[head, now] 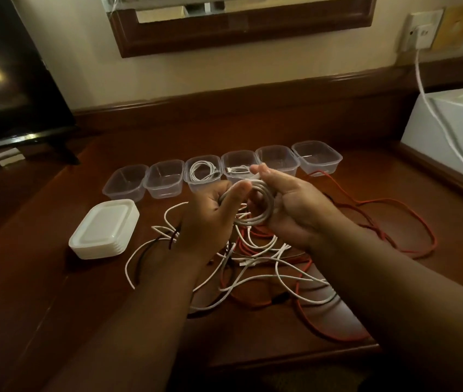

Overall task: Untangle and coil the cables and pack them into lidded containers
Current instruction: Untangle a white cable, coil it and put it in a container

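A white cable coil (pixel 255 205) is held up over the worktop (pixel 55 278), in front of the row of tubs. The left hand (pixel 210 219) curls around its left side, thumb on top. The right hand (pixel 289 202) curls around its right side and pinches the cable's end at the top.

Behind the hands, six clear tubs (pixel 270 159) stand in a row with no lids on. The third tub from the left (pixel 202 174) has a coiled white cable in it. The fourth tub (pixel 237 165) has a white cable in it too. The other four look bare inside.

A stack of white lids (pixel 104 229) sits at the left. Under the hands lies a messy pile of cables (pixel 267 267), white, red and black.
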Demonstrator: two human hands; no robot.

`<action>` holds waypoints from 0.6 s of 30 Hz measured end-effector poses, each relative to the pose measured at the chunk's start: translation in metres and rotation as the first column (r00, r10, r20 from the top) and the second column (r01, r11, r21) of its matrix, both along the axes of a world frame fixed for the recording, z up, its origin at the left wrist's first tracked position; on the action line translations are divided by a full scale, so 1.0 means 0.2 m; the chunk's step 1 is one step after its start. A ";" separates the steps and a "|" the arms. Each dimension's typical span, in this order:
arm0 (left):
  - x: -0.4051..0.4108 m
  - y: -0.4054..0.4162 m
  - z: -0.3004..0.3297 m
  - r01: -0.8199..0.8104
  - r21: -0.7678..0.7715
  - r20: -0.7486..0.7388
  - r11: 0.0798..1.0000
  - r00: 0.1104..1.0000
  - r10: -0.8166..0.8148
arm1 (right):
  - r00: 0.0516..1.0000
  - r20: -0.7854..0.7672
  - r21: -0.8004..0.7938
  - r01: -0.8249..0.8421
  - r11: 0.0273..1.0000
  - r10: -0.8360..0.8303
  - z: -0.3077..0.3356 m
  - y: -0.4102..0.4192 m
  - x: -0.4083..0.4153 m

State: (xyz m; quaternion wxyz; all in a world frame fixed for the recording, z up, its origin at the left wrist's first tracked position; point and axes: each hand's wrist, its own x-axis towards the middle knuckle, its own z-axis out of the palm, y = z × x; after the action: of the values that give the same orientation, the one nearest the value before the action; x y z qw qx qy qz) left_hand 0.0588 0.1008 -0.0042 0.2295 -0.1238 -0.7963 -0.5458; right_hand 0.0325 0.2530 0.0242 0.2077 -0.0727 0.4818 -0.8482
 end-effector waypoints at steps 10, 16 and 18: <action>-0.36 -0.01 -0.15 -0.098 -0.272 -0.018 0.957 0.995 0.097 | 0.894 -0.442 0.509 0.178 0.842 0.078 -0.07 -0.02 -0.31; -0.45 -0.05 -0.28 -0.153 -0.413 -0.158 0.898 0.983 0.095 | 0.863 -0.483 0.469 0.111 0.876 0.149 -0.26 -0.03 -0.45; -0.46 -0.06 -0.28 -0.180 -0.402 -0.201 0.898 0.974 0.105 | 0.889 -0.428 0.357 -0.003 0.934 0.166 -0.30 -0.02 -0.47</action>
State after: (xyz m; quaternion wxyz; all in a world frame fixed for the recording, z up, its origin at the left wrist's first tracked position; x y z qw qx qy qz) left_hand -0.0324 0.0883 -0.0605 0.3057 -0.1583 -0.8783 -0.3317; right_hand -0.0623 0.2487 -0.0354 0.1371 -0.2509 0.6547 -0.6997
